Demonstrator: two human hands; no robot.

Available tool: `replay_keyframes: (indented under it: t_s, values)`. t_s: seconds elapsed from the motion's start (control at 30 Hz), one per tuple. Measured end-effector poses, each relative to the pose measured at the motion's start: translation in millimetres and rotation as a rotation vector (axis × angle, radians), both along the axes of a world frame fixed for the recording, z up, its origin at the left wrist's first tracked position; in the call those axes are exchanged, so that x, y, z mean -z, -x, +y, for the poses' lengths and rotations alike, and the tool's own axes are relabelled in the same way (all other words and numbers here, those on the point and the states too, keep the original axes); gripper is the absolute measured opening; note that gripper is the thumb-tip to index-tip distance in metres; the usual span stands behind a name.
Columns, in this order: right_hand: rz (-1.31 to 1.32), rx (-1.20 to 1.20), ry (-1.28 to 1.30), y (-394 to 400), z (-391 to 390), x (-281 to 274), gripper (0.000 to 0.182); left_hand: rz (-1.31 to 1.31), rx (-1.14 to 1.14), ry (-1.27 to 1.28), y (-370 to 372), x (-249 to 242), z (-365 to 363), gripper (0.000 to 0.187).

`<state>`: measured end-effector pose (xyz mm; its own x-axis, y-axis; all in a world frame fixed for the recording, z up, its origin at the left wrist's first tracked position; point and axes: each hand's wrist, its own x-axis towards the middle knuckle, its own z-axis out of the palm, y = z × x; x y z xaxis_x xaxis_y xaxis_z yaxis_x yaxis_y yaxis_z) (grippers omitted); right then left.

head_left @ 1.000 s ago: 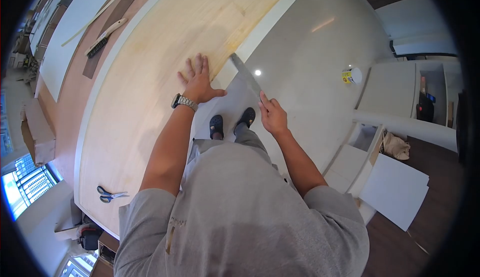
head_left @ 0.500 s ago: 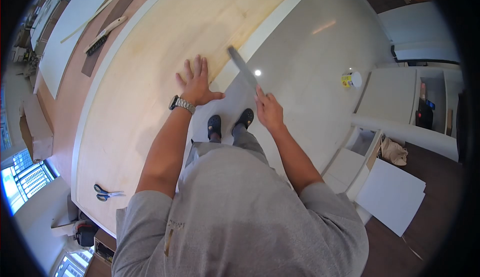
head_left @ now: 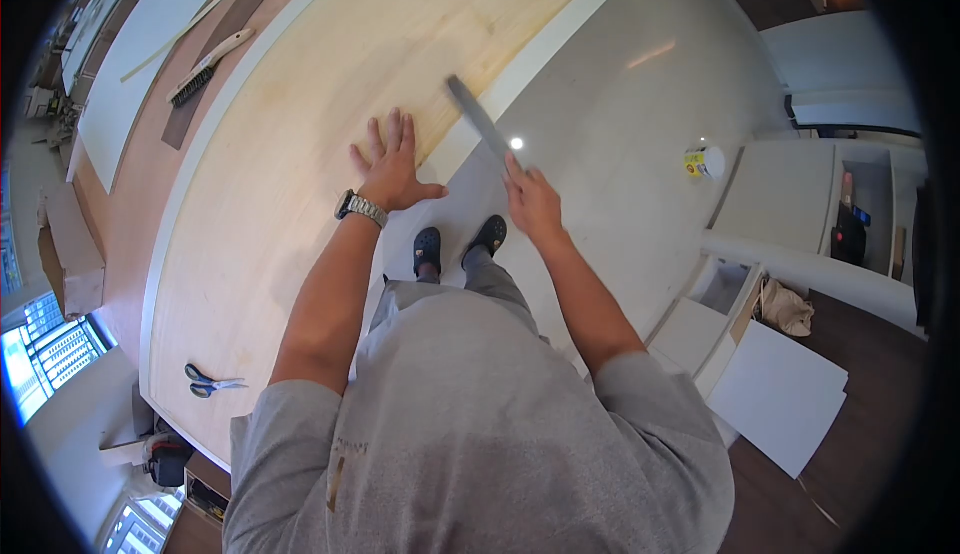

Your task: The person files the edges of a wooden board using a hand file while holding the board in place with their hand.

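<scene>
A large pale wooden board (head_left: pixel 300 154) with white edge strips spreads before me. My left hand (head_left: pixel 392 176) lies flat on it near its right edge, fingers spread, a metal-banded watch (head_left: pixel 361 208) on the wrist. In my right hand (head_left: pixel 534 203) is a long flat grey file (head_left: pixel 478 119), gripped at its near end. The blade crosses the white strip (head_left: pixel 530 69) on the board's edge, its far tip over the wood. Motion blurs the file slightly.
Blue-handled scissors (head_left: pixel 213 382) lie on the board's near left part. A wire brush (head_left: pixel 211 67) rests on a brown strip beyond the left edge. On the floor at right stand a white and yellow tub (head_left: pixel 704 162) and an open drawer (head_left: pixel 722 285) near white sheets (head_left: pixel 780 394).
My right hand has pushed the file up and to the left, further over the board. My left hand stays in place on the wood.
</scene>
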<state>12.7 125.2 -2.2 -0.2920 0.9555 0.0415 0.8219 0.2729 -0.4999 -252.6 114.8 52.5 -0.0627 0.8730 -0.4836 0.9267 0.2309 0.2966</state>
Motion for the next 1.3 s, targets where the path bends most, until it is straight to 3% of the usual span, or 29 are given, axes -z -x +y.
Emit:
replay_keyframes:
  t_s: [0.13, 0.23, 0.33, 0.43, 0.53, 0.63, 0.73, 0.93, 1.03, 1.13, 1.3]
  values:
    - [-0.001, -0.002, 0.003, 32.2, 60.0, -24.6, 0.042, 0.003, 0.011, 0.005, -0.8, -2.5, -1.7, 0.147]
    - [-0.118, -0.014, 0.04, 8.1, 17.5, -23.8, 0.041, 0.005, 0.012, -0.01, 1.5, -2.2, 3.0, 0.147]
    - [0.027, 0.002, 0.097, -14.0, -40.4, -15.1, 0.041, -0.007, -0.004, -0.01, 0.9, -1.7, -1.3, 0.147]
    - [-0.09, -0.033, -0.01, 8.9, -4.9, -3.3, 0.039, 0.001, 0.001, -0.012, 0.8, 2.3, -0.5, 0.147]
    - [0.015, -0.015, -0.021, 35.7, 38.1, -23.3, 0.038, 0.005, 0.004, -0.011, 0.4, 0.3, -4.4, 0.146]
    - [-0.093, -0.026, 0.004, 20.2, 3.4, -20.6, 0.037, 0.009, 0.01, -0.036, 2.5, 2.8, 2.1, 0.146]
    - [0.008, -0.033, 0.121, -2.8, -61.8, -20.9, 0.038, 0.003, -0.004, -0.034, 1.5, 2.3, -2.7, 0.146]
    - [0.002, -0.056, 0.052, 42.9, 6.2, -29.2, 0.041, -0.005, -0.014, -0.033, 0.2, -0.2, -4.1, 0.144]
    - [-0.106, -0.057, 0.045, 31.4, -17.8, -29.2, 0.04, 0.011, 0.0, -0.046, 1.3, -0.2, 0.5, 0.145]
    - [-0.007, -0.054, 0.152, 8.4, -66.1, -25.8, 0.041, -0.003, -0.004, -0.04, 1.3, 2.5, -0.9, 0.147]
    - [-0.012, -0.062, 0.028, 45.7, -12.7, -21.0, 0.042, -0.008, -0.018, -0.047, 0.5, 0.4, -3.7, 0.148]
